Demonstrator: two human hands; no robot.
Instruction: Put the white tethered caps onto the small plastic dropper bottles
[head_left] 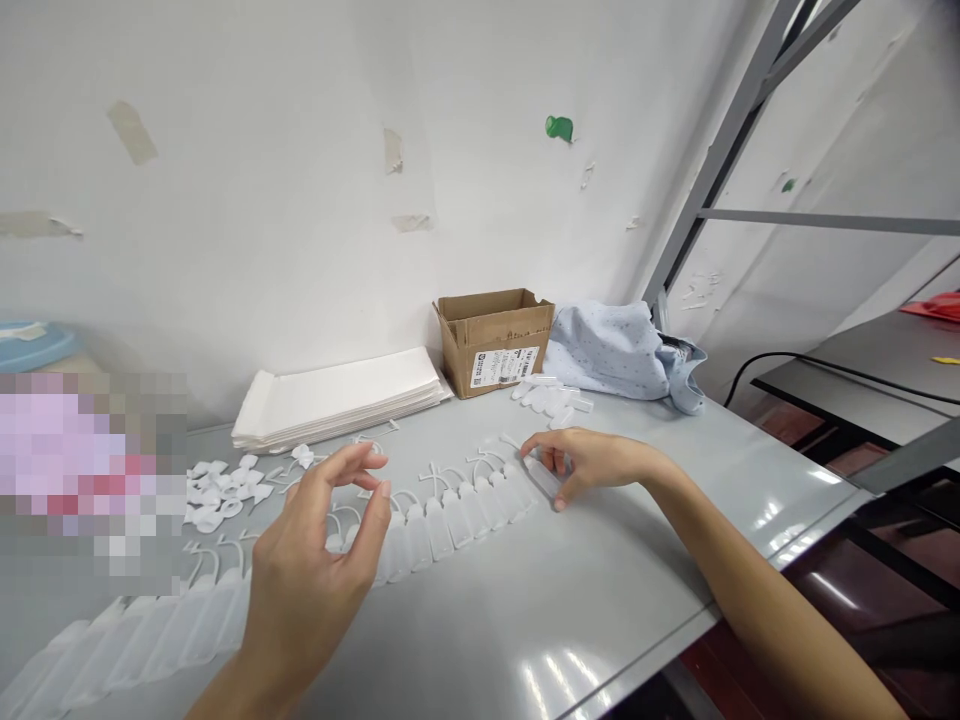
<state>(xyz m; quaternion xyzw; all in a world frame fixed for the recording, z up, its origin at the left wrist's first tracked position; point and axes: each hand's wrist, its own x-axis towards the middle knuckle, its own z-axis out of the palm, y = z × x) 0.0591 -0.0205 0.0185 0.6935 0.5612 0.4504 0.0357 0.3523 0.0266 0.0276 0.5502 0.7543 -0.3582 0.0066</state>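
Note:
A long row of small translucent plastic vials (450, 515) with looped caps lies side by side across the grey table (570, 610). My right hand (581, 462) rests at the row's right end, its fingers pinched on the last vial (541, 475). My left hand (315, 560) hovers above the middle of the row with its fingers spread and curled, holding nothing. A heap of loose white caps (225, 490) lies to its left.
A stack of white sheets (337, 395) and an open cardboard box (495, 340) stand against the wall. Beside the box lie more loose vials (551, 400) and a light blue cloth (619, 355). A metal frame (720, 150) and black cable (825, 365) are at right.

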